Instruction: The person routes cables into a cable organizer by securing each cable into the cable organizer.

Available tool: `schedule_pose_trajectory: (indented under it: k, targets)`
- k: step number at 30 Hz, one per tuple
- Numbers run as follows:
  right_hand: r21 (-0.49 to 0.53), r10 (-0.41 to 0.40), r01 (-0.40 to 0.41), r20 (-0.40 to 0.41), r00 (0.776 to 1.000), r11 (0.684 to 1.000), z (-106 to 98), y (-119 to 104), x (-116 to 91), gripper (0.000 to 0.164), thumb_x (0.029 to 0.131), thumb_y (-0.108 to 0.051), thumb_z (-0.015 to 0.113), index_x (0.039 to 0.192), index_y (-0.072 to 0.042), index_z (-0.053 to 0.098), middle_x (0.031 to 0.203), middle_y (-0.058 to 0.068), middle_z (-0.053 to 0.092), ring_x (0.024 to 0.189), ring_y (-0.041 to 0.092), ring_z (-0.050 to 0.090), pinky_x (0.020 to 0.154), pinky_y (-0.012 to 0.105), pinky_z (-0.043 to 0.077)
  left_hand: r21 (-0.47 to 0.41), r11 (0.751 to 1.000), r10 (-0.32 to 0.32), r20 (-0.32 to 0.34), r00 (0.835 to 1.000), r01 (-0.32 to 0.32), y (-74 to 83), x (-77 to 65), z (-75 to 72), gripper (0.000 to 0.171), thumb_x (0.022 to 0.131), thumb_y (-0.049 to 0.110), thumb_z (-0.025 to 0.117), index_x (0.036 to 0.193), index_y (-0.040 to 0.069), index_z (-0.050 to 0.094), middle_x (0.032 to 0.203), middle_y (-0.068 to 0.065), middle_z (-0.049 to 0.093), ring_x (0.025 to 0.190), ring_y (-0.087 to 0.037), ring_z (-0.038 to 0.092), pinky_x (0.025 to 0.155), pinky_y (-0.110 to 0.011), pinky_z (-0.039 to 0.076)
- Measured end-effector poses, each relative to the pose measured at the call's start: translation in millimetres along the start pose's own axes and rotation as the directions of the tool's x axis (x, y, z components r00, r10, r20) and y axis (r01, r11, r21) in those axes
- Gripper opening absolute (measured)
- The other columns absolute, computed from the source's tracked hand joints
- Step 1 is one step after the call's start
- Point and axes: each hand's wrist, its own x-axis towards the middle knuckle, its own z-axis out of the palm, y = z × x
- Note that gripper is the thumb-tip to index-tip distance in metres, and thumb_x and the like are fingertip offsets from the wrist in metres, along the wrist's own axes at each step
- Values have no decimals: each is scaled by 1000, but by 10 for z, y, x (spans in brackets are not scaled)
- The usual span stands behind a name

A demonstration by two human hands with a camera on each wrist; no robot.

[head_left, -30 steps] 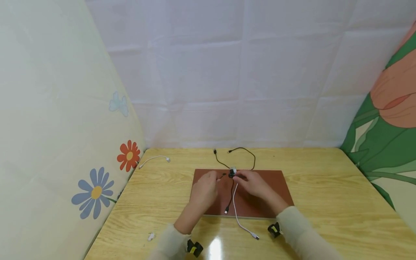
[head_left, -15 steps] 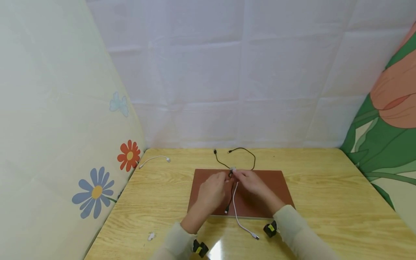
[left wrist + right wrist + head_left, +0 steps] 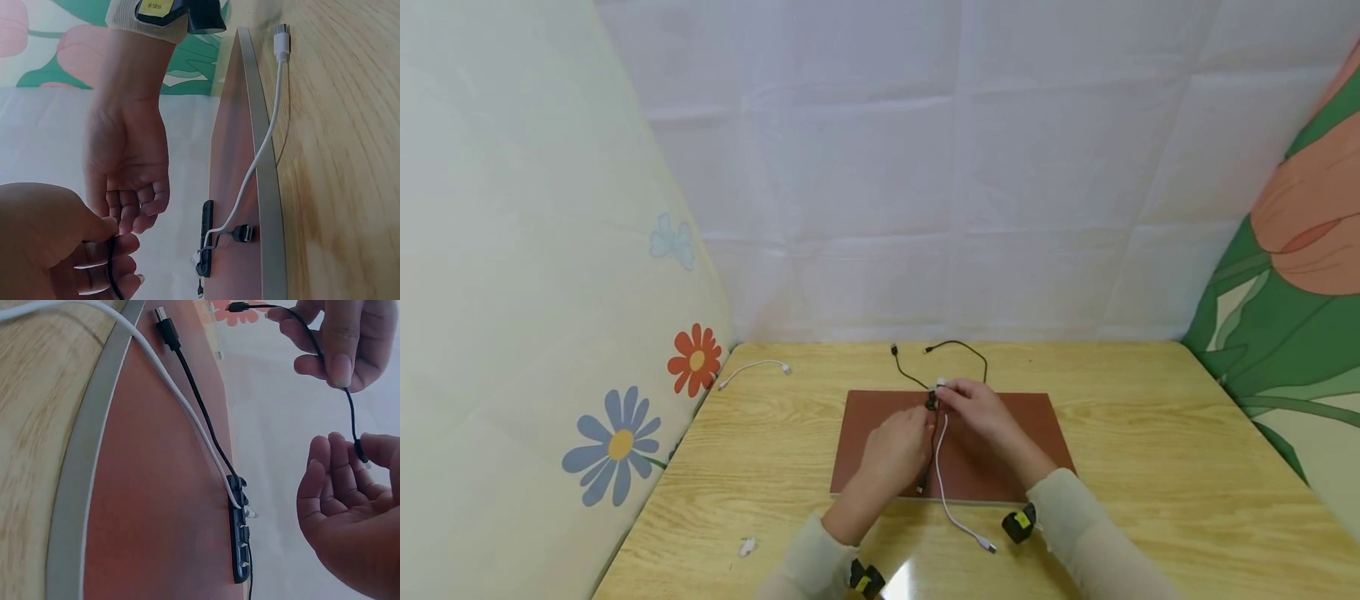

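My left hand (image 3: 895, 446) pinches a thin black USB cable (image 3: 351, 412) partway along, one plug sticking out past its fingers in the right wrist view. Thumb and fingers of my right hand (image 3: 356, 506) hold the cable's other end. Both hands are raised above a brown board (image 3: 1037, 442). On the board sits a black cable clip strip (image 3: 239, 550); in the head view the hands partly cover it. A white USB cable (image 3: 181, 394) and another black cable (image 3: 200, 394) run from the strip toward the board's near edge.
Behind the board, black cable ends (image 3: 964, 342) lie on the wooden table (image 3: 1150, 450). A short white cable (image 3: 752, 364) lies at the back left, and a small white piece (image 3: 747, 547) at the front left. Fabric walls border the table.
My left hand has moved right toward the right hand, bringing the black cable with it. The right hand has risen slightly and now holds the cable's end.
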Motion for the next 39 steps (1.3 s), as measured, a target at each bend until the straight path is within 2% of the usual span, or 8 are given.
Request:
schedule_pose_trajectory:
  k: [4, 8, 14, 18, 21, 25, 33, 39]
  targets:
    - [-7, 4, -4, 2, 1000, 1000, -25, -9, 44, 31, 102, -18, 62, 113, 11, 65, 94, 10, 73, 86, 21, 70, 88, 48, 56, -4, 1000, -9, -18, 1000, 9, 25, -7, 24, 10, 100, 21, 65, 96, 12, 65, 84, 0, 68, 71, -18, 66, 49, -29, 49]
    - [-42, 24, -24, 3, 1000, 999, -94, 3, 97, 26, 102, -12, 61, 112, 12, 65, 90, 15, 74, 83, 27, 72, 82, 46, 59, 12, 1000, -23, 15, 1000, 23, 47, -26, 43, 13, 98, 23, 67, 94, 10, 63, 81, -2, 65, 68, -21, 66, 48, -32, 48]
    - [-9, 89, -89, 6, 996, 996, -205, 42, 178, 16, 99, -7, 65, 104, 9, 63, 98, 22, 74, 76, 13, 70, 79, 39, 60, 39, 999, -35, 65, 997, 32, 86, -65, 75, 17, 97, 22, 68, 90, 9, 60, 77, -3, 60, 64, -23, 64, 48, -34, 48]
    - [-96, 68, -69, -15, 998, 993, -230, 61, 224, 15, 98, -8, 67, 102, 6, 65, 92, 16, 75, 75, 11, 68, 75, 34, 58, 39, 999, -28, 92, 995, 24, 127, -94, 118, 18, 96, 21, 69, 90, 8, 59, 75, -3, 61, 65, -24, 65, 49, -36, 50]
    - [-219, 39, -46, -39, 998, 975, -227, 81, 255, 16, 96, -12, 70, 102, 2, 69, 91, 10, 76, 78, 14, 68, 75, 35, 56, 47, 999, -7, 104, 995, 2, 157, -119, 156, 20, 96, 24, 70, 90, 8, 60, 74, -3, 62, 66, -24, 66, 50, -36, 51]
    - [-358, 6, -23, -47, 999, 933, -219, 116, 298, 19, 93, -17, 73, 104, -2, 71, 93, 9, 75, 82, 18, 68, 73, 37, 54, 56, 998, 22, 101, 995, -27, 202, -141, 183, 20, 97, 24, 69, 88, 8, 61, 74, -3, 64, 65, -23, 66, 50, -35, 51]
    - [-463, -26, 10, -28, 999, 886, -227, 169, 357, 18, 95, -19, 72, 105, -4, 71, 91, 6, 73, 77, 19, 63, 63, 33, 50, 90, 996, 16, 152, 988, -30, 284, -135, 194, 13, 98, 19, 64, 89, 10, 63, 73, -2, 64, 61, -20, 64, 47, -33, 48]
    - [-509, -74, 60, -8, 997, 859, -203, 230, 415, 19, 93, -17, 74, 104, -3, 71, 90, 7, 72, 77, 19, 61, 64, 32, 49, 118, 993, 3, 150, 989, -21, 325, -124, 275, 11, 94, 13, 65, 83, 12, 62, 72, -1, 64, 60, -21, 64, 47, -34, 49]
